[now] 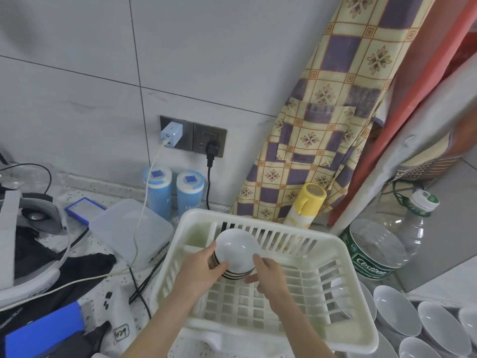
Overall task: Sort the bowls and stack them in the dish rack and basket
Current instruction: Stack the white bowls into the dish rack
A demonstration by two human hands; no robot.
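Note:
A cream plastic basket (343,257) sits on the counter in front of me. Inside its far left part is a stack of bowls (236,250), white inside with dark stripes on the outer walls, tilted toward me. My left hand (204,264) grips the stack's left side and my right hand (268,273) holds its right lower edge. Several plain white bowls (395,308) stand on edge in a row at the lower right, outside the basket.
A large clear water bottle (382,244) and a yellow-capped spray can (307,205) stand behind the basket. Two blue canisters (173,192), a clear plastic lid (131,226), cables, a headset and dark cloth crowd the counter's left. A patterned apron hangs on the wall.

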